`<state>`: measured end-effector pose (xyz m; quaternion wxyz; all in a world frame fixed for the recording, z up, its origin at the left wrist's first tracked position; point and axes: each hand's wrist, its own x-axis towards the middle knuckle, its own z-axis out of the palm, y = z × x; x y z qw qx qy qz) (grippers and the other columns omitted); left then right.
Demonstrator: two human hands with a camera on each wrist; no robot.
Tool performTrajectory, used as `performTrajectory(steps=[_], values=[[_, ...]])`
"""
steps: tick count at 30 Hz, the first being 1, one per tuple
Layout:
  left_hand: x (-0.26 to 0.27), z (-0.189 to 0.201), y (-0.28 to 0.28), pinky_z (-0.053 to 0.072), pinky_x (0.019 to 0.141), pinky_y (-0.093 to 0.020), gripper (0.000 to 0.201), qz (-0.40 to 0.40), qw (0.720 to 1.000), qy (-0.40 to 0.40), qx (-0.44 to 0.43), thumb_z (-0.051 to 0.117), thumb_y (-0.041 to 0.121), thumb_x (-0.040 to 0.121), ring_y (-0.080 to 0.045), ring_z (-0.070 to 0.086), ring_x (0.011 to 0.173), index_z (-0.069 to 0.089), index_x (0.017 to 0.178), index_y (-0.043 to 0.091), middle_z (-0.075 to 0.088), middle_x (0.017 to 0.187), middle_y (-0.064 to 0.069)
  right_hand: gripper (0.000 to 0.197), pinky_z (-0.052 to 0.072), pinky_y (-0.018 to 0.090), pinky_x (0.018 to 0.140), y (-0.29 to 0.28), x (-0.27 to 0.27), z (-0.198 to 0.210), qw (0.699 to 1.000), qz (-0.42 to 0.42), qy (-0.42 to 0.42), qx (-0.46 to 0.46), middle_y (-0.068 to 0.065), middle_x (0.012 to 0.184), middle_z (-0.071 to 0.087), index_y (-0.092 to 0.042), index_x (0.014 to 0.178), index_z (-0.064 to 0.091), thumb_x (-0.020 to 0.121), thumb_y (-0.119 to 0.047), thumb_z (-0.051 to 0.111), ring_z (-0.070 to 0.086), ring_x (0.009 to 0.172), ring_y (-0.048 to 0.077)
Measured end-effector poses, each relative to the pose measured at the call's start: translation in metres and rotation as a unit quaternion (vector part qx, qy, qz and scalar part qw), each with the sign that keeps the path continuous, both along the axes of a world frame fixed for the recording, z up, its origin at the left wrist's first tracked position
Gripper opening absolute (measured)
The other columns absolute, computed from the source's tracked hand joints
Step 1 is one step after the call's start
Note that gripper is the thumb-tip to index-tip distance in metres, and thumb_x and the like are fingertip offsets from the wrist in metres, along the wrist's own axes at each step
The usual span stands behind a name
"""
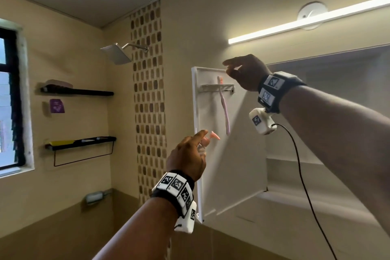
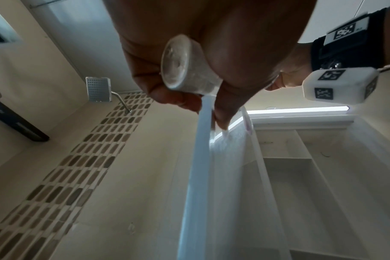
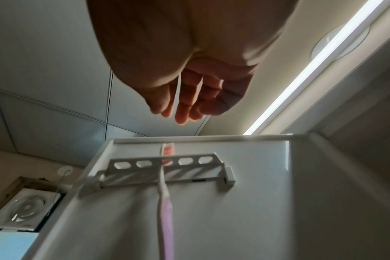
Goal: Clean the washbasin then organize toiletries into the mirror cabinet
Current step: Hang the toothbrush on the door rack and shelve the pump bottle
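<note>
Overhead, pink toothbrush (image 1: 224, 107) hangs — slotted white rack (image 3: 167, 164).

No readable words or numbers anywhere; the purple packet (image 1: 57, 106) on the wall between the shelves carries only blurred white print.

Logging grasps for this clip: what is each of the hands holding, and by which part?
The left hand grips a small pump bottle around its body. The right hand holds nothing, open above the toothbrush.
</note>
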<state>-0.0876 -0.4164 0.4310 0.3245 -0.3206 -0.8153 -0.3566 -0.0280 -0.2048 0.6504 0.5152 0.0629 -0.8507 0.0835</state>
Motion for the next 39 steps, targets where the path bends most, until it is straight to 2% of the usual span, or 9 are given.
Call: performTrajectory(steps=[5,9,12,15,20,24,27,33,39], values=[[0.021,-0.007,-0.003,0.059,0.079,-0.042,0.054,0.015,0.998,0.056,0.039,0.067,0.026,0.083,-0.024,0.068,0.103,0.053,0.133,0.043,0.04,0.148,0.01,0.016,0.049,0.025,0.072,-0.015,0.037,-0.033,0.999,-0.012,0.026,0.022,-0.016,0.081,0.067,-0.022,0.093,0.078,0.094,-0.03,0.064,0.059,0.068,0.001],[0.061,-0.002,0.014,0.056,0.075,-0.033,0.046,-0.074,0.987,0.079,0.117,0.066,0.027,0.088,-0.016,0.066,0.091,0.05,0.128,0.043,0.059,0.117,0.013,0.034,0.049,0.029,0.054,-0.01,0.05,-0.08,0.997,0.048,-0.039,0.038,-0.008,0.068,0.067,-0.017,0.079,0.074,0.093,-0.046,0.063,0.059,0.055,0.008],[0.081,0.006,0.048,0.051,0.08,-0.029,0.061,-0.152,0.974,-0.044,0.162,0.066,0.03,0.088,-0.013,0.063,0.087,0.034,0.138,0.043,0.066,0.103,0.009,0.078,0.05,0.03,0.05,0.006,0.055,-0.112,0.977,0.176,-0.112,-0.047,0.0,0.068,0.069,-0.008,0.085,0.075,0.084,-0.08,0.045,0.061,0.054,0.018],[0.082,0.003,0.086,0.045,0.078,-0.025,0.075,-0.192,0.95,-0.129,0.209,0.073,0.029,0.084,-0.014,0.064,0.084,0.03,0.144,0.039,0.063,0.091,0.015,0.104,0.047,0.025,0.049,0.03,0.058,-0.141,0.934,0.297,-0.136,-0.146,0.009,0.071,0.071,0.01,0.088,0.069,0.073,-0.09,0.048,0.06,0.052,0.02],[0.074,-0.014,0.16,0.048,0.087,-0.023,0.09,-0.205,0.952,-0.128,0.186,0.077,0.025,0.082,-0.025,0.07,0.105,0.021,0.152,0.03,0.069,0.125,-0.001,0.043,0.051,0.037,0.064,0.083,0.064,-0.189,0.921,0.277,-0.187,-0.201,0.005,0.076,0.071,-0.003,0.092,0.073,0.077,-0.041,0.083,0.065,0.066,0.019],[0.078,-0.032,0.222,0.051,0.083,-0.025,0.104,-0.248,0.942,-0.18,0.138,0.08,0.02,0.081,-0.016,0.069,0.094,0.008,0.152,0.044,0.067,0.112,0.006,0.01,0.053,0.028,0.067,0.14,0.076,-0.219,0.919,0.243,-0.196,-0.241,-0.003,0.079,0.072,-0.013,0.093,0.071,0.087,-0.018,0.077,0.069,0.072,0.011],[0.08,-0.052,0.272,0.049,0.079,-0.021,0.1,-0.288,0.928,-0.202,0.118,0.079,0.023,0.083,-0.005,0.065,0.092,0.01,0.152,0.044,0.064,0.104,0.013,0.008,0.054,0.034,0.072,0.196,0.079,-0.235,0.919,0.193,-0.198,-0.282,-0.002,0.087,0.072,-0.017,0.097,0.069,0.093,-0.024,0.07,0.069,0.081,0.013],[0.078,-0.08,0.337,0.057,0.073,-0.021,0.038,-0.297,0.919,-0.202,0.161,0.074,0.039,0.087,0.001,0.068,0.087,0.059,0.121,0.043,0.071,0.098,0.014,0.012,0.05,0.029,0.065,0.261,0.088,-0.25,0.918,0.127,-0.217,-0.307,0.0,0.095,0.073,-0.017,0.107,0.066,0.103,-0.02,0.055,0.067,0.082,0.016],[0.08,-0.076,0.367,0.057,0.071,-0.019,0.042,-0.304,0.91,-0.213,0.183,0.081,0.021,0.08,0.006,0.068,0.076,0.063,0.111,0.042,0.068,0.092,0.022,0.042,0.06,0.036,0.078,0.279,0.086,-0.264,0.936,0.024,-0.127,-0.328,-0.007,0.1,0.073,-0.03,0.118,0.064,0.08,-0.041,0.079,0.071,0.093,0.014]])
